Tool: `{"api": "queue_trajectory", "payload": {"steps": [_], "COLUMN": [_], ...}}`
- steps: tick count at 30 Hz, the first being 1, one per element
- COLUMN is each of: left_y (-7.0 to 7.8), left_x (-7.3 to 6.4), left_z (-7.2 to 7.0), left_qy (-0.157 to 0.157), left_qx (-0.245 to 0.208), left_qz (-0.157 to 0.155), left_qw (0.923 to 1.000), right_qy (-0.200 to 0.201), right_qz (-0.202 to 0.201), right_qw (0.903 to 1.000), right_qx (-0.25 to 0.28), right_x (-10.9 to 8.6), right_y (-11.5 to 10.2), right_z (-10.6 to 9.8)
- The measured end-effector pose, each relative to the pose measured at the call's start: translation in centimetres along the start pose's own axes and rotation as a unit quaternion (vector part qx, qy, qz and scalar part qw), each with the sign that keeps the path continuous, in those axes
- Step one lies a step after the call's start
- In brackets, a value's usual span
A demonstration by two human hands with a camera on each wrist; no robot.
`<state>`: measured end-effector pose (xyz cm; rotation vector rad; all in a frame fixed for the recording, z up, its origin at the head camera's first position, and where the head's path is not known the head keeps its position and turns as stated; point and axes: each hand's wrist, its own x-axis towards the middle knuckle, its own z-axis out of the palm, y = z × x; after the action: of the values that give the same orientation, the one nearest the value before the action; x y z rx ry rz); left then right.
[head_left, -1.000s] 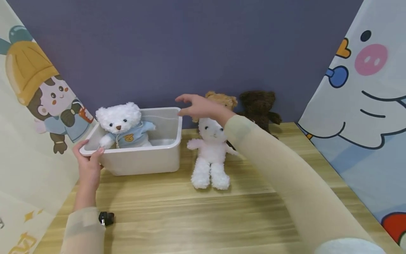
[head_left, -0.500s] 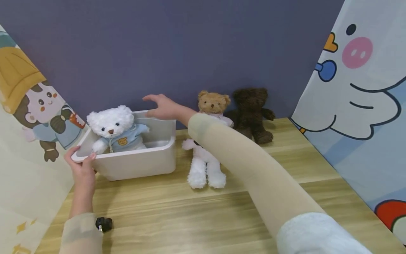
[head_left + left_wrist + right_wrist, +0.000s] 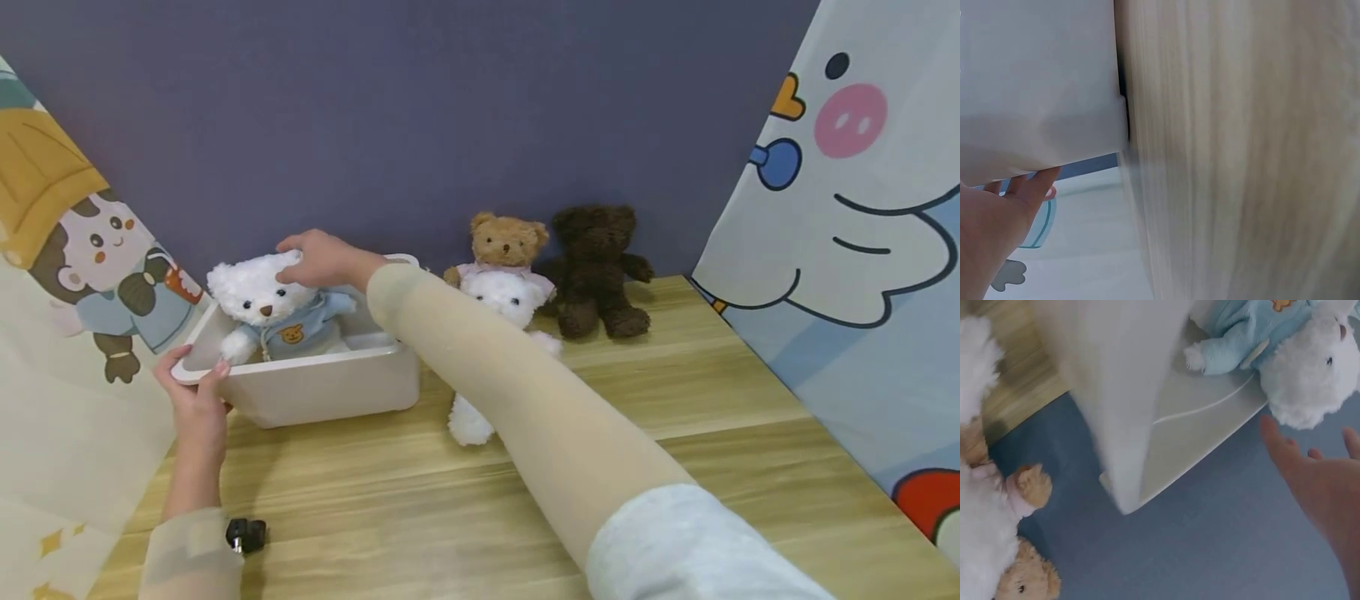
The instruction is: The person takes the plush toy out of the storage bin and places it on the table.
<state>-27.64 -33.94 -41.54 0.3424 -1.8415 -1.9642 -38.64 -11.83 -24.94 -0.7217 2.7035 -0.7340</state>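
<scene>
In the head view a white teddy bear (image 3: 258, 287) in a light blue hoodie sits in the left part of a whitish plastic bin (image 3: 337, 392). My left hand (image 3: 197, 408) grips the bin's left end at the rim, and in the left wrist view its fingers (image 3: 1040, 182) lie against the bin's wall. My right hand (image 3: 322, 260) reaches over the bin to the bear's head. Its thumb overlaps the head, while the right wrist view has the fingers spread, with fingertips right by the white fur.
Right of the bin, a white plush toy (image 3: 502, 296) lies partly behind my right sleeve. Behind it sits a tan bear (image 3: 508, 239) in pink, beside a dark brown bear (image 3: 600, 275). A dark wall (image 3: 480, 108) backs the wooden table (image 3: 360, 508). Cartoon-printed panels flank both sides.
My right hand has moved left, from beside the bin's right end to the bear's head. The left hand keeps its grip on the bin. The head view has shifted slightly.
</scene>
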Motion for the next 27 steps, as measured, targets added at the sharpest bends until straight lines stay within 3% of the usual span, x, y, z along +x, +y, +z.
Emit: {"api": "queue_trajectory", "payload": {"steps": [7,12,16,24,27], "left_y": [0.2,0.3,0.3,0.1,0.0], "left_x": [-0.2,-0.3,-0.4,-0.1,0.1], "left_z": [0.4,0.9,1.0,0.2,-0.1], "left_qy": [-0.011,-0.020,-0.017,-0.014,-0.013], "left_qx": [0.005,-0.004,-0.010,0.005,0.010], "left_qz": [-0.014,-0.013,-0.008,-0.013,-0.013], "left_qw": [0.9998,0.9997,0.9998,0.9998,0.9998], "right_qy": [0.012,-0.036,-0.060,-0.055,-0.043], "right_qz": [0.064,0.070,0.086,0.093,0.081], "right_qw": [0.9964,0.9863,0.9803,0.9689,0.9697], "right_qx": [-0.054,-0.145,-0.167,-0.223,-0.227], "right_x": [1.0,1.4,1.6,0.9,0.8], "right_y": [-1.6,-2.2,-2.7,-3.8,-4.2], "right_z": [1.6,1.8,1.8,1.9,2.2]}}
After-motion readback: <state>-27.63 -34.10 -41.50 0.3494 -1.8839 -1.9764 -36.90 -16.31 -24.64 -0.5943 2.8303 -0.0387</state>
